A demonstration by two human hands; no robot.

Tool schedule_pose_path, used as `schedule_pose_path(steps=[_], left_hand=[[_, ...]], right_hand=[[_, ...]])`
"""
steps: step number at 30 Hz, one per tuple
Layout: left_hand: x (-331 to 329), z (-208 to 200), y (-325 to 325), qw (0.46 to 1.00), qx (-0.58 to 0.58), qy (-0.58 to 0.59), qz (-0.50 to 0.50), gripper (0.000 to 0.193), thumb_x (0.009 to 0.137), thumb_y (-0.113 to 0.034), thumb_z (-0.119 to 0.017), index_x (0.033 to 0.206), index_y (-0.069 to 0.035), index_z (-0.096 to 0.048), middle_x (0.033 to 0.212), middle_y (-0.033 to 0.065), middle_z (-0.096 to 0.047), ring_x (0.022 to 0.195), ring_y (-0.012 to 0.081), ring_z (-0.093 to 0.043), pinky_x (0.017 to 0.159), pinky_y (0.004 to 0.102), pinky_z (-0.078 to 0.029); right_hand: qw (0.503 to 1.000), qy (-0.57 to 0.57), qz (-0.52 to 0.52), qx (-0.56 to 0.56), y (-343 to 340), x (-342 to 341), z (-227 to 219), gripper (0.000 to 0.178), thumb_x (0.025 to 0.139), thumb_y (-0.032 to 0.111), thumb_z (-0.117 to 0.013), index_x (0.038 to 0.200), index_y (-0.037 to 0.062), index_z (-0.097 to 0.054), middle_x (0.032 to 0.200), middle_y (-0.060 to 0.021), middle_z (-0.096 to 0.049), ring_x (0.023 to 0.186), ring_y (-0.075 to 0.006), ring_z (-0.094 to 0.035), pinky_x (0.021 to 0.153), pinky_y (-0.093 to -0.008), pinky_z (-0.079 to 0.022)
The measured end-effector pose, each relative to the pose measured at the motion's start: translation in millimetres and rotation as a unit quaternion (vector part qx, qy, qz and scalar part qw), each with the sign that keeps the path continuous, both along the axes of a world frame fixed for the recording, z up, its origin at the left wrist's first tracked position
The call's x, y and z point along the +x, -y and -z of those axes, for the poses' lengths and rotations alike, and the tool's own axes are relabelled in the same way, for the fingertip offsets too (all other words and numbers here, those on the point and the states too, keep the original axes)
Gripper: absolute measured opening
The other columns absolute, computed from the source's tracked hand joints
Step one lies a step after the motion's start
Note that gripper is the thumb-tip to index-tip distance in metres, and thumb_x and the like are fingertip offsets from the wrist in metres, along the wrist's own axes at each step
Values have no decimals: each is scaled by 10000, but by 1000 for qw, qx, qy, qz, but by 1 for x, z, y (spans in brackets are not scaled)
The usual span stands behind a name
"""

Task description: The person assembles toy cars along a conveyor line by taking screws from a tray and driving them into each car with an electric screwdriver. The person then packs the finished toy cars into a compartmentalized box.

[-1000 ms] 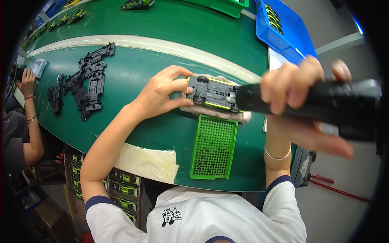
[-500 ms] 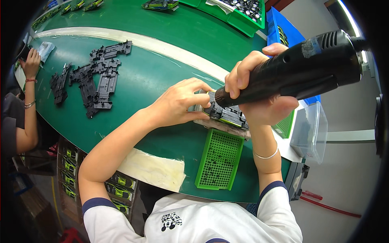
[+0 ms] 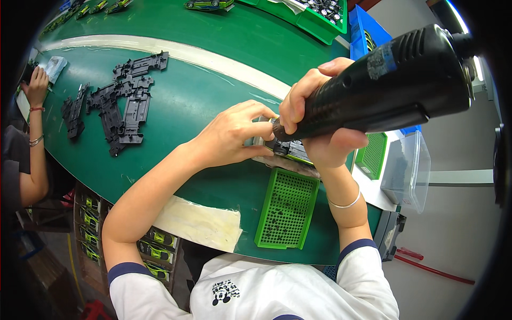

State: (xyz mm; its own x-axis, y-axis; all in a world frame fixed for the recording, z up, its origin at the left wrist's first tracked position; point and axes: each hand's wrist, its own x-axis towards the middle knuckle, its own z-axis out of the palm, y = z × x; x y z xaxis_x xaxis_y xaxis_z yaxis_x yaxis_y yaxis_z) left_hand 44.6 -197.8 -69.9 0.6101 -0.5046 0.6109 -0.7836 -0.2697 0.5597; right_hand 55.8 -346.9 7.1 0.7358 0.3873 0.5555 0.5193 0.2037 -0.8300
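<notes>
My right hand [image 3: 320, 109] is wrapped round a black electric screwdriver [image 3: 384, 82], held tilted with its nose down to the left. Beneath that nose lies an upturned toy car [image 3: 292, 149], its dark chassis facing up and a yellow-green body edge showing. The screwdriver's tip is hidden behind my fingers and the tool. My left hand [image 3: 234, 133] grips the car's left end between thumb and fingers. Under the car is a pale pad [image 3: 298, 168]. Just nearer to me, a green perforated tray [image 3: 288, 210] holds small dark pieces, probably screws, in its holes.
Loose black chassis parts [image 3: 120, 101] lie on the green table at left. Another person's hand [image 3: 37, 85] is at the far left edge. Green bin [image 3: 320, 24] and blue bin [image 3: 368, 24] stand at the back; a clear plastic box [image 3: 408, 170] is at right.
My right hand and the screwdriver have shifted left, covering more of the car. My left hand keeps its grip on the car's left end.
</notes>
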Motion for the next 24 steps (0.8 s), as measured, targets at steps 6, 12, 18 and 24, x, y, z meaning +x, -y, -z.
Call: schedule_pose_path(steps=[6, 12, 18, 24], left_hand=[[2, 3, -1, 999, 16, -31, -6, 270, 637, -158, -731, 812, -70, -544, 1021, 80, -548, 941, 278, -528, 818, 384, -418], [7, 6, 5, 993, -31, -105, -52, 500, 607, -162, -753, 1046, -60, -536, 1125, 92, -551, 1085, 282, -492, 981, 404, -312], [0, -33, 53, 958, -168, -216, 90, 626, 642, -71, -739, 1209, -23, -479, 1197, 108, -530, 1120, 209, -492, 973, 331, -362], [68, -93, 0, 998, -61, -4, 14, 541, 614, -66, -762, 1115, -19, -566, 1129, 129, -575, 1023, 207, -566, 903, 312, -448]], right_hand=[[999, 28, -35, 7, 8, 7, -3, 886, 619, 742, -494, 1133, 55, -271, 669, -71, -470, 486, -147, -486, 467, -260, -435], [963, 177, -131, 152, 53, 16, -54, 971, 570, 757, -549, 1218, 67, -335, 743, -53, -460, 559, -142, -467, 525, -297, -407], [922, 214, 2, 322, 137, -16, -90, 716, 549, 717, -634, 902, 109, -502, 722, -6, -451, 583, -89, -418, 612, -243, -362], [856, 321, 220, 340, 172, -29, -115, 482, 736, 589, -524, 840, 120, -502, 631, 9, -443, 502, -97, -392, 496, -234, -347]])
